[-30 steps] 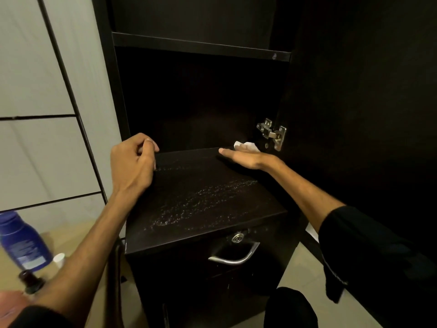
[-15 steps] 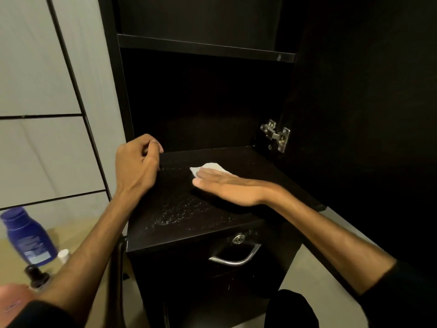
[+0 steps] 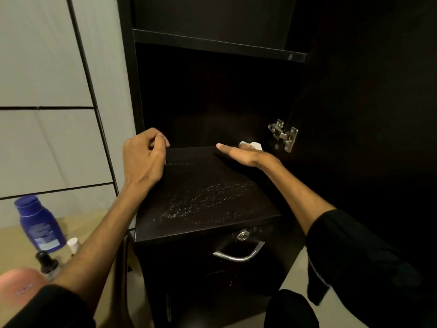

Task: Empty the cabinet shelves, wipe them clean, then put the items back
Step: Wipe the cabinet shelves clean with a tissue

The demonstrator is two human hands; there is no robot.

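Note:
The dark cabinet shelf [image 3: 208,192] lies bare in front of me, with pale wet streaks across its front half. My right hand [image 3: 243,155] presses flat on a white cloth [image 3: 251,146] at the shelf's back right corner, near the metal hinge; only the cloth's far edge shows past my fingers. My left hand [image 3: 144,157] rests at the shelf's left edge with its fingers curled and nothing visible in them. A second shelf [image 3: 217,45] runs above.
The open cabinet door [image 3: 366,114] stands at the right, with a metal hinge [image 3: 283,134]. Below the shelf is a drawer with a metal handle [image 3: 238,253] and lock. At lower left a blue bottle [image 3: 39,224], a dark dropper bottle [image 3: 46,262] and a small white cap [image 3: 73,245] stand on a beige surface.
My right hand has slid the cloth from the shelf's middle back to the far right corner. My left hand has stayed at the left edge.

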